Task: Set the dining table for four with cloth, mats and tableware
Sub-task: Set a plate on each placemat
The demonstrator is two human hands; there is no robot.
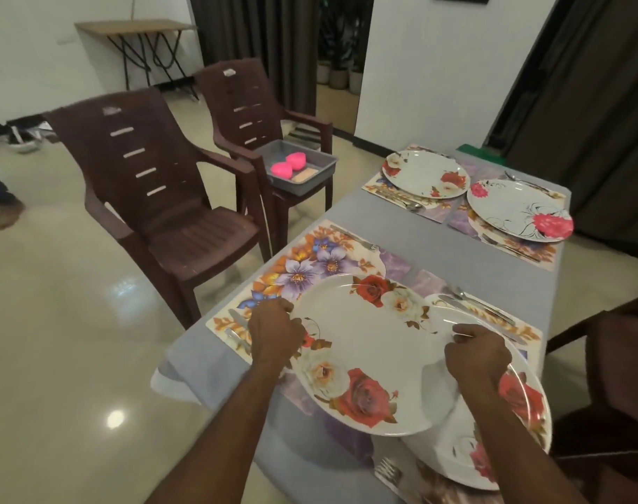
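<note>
- Two hands on rose plate [368, 343]: left hand [275, 331] grips its left rim, right hand [477, 352] pinches the right edge.
- Plate held above near-left mat [303, 263], overlapping second plate [506, 423].
- Risks: clipping that plate, or landing on knife [237, 321].

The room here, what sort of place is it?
Most likely a home dining room: a cloth-covered table laid with flowered plates and place mats, and brown plastic armchairs beside it.
</note>
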